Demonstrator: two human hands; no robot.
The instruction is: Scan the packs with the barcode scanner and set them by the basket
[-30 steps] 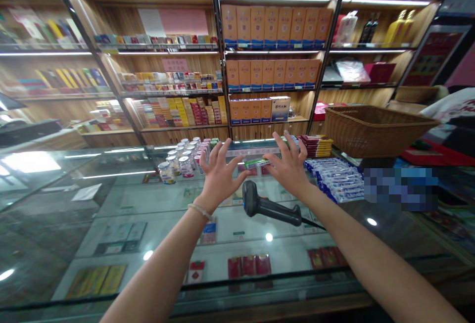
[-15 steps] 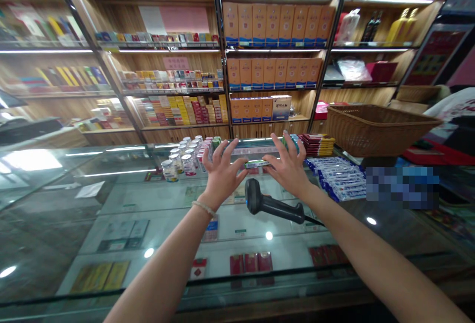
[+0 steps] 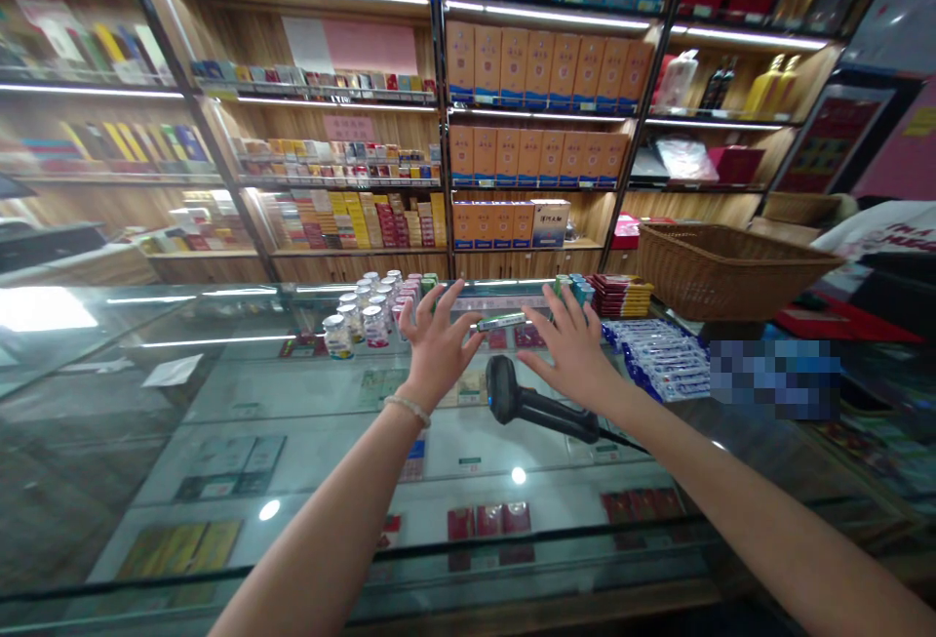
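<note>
A slim green-and-white pack, like a candy roll or gum stick, is above the glass counter, slightly tilted with its right end higher. My left hand, a pale bracelet at its wrist, pinches the pack's left end near the thumb; its other fingers are spread. My right hand is open just right of the pack, thumb and fingers apart, with nothing in it. Below the pack and partly behind my right hand lies a black barcode scanner, its cable running off to the right.
Small clear jars with white lids stand in rows on the left. Blue-and-white packets, stacked red and yellow packs and a wicker basket are on the right. Stocked shelves line the wall; another person's sleeve shows far right.
My right hand has let go of the pack's right end and opened, its thumb dropping lower. The pack has tilted, right end up. My left hand stays at the other end.
</note>
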